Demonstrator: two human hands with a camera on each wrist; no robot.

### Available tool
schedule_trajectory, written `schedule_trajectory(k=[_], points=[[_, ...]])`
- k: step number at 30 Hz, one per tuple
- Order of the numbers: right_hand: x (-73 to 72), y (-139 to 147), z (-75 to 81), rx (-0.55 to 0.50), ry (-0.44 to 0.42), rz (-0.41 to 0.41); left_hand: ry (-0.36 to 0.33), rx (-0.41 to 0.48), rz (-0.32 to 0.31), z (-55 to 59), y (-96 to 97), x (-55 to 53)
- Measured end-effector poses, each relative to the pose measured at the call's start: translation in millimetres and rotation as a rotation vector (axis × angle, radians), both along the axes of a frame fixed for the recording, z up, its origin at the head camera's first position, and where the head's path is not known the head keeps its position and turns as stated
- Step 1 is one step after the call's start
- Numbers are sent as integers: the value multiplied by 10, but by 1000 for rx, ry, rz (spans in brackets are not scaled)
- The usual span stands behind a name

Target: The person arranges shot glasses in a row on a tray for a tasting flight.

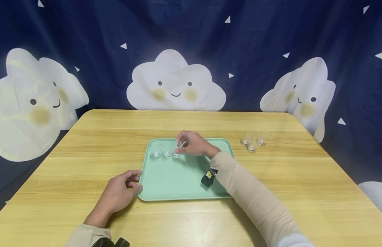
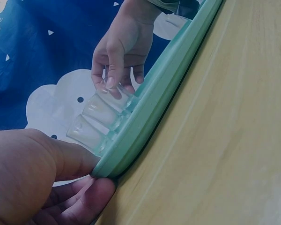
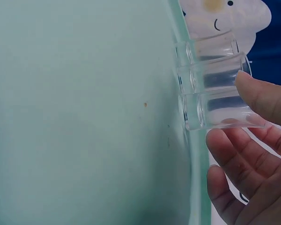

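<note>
Three clear shot glasses stand upright in a row along the far left part of a light green tray [image 1: 181,181]. My right hand [image 1: 193,144] is at the rightmost shot glass [image 1: 177,153], holding it between thumb and fingers. Beside it are the middle shot glass [image 1: 167,152] and the left shot glass [image 1: 156,153]. In the right wrist view, the thumb lies by the rim of the held shot glass [image 3: 220,112], with fingers partly behind it. My left hand [image 1: 120,192] grips the tray's near left edge; in the left wrist view its fingers meet the tray rim [image 2: 145,122].
Several things share the wooden table [image 1: 110,137]: to the right of the tray stands a group of three more clear glasses [image 1: 251,146]. A dark blue cloth with a cloud pattern [image 1: 175,85] hangs behind the table's far edge. The right forearm crosses the tray's right side.
</note>
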State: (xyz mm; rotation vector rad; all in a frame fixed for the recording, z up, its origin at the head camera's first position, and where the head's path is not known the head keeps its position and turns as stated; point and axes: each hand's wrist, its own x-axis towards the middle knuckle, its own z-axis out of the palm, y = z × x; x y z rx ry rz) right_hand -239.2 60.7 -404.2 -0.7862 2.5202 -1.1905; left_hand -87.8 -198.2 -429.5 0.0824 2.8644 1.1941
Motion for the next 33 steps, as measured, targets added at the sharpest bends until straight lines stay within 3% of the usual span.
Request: schedule_trajectory(k=[21,33], points=[[20,79,8,49,-2,-7,6,-3,-18,-18,24,-11],[61,376,118,17,22,-70,1,-17,-20,-8,3,-15]])
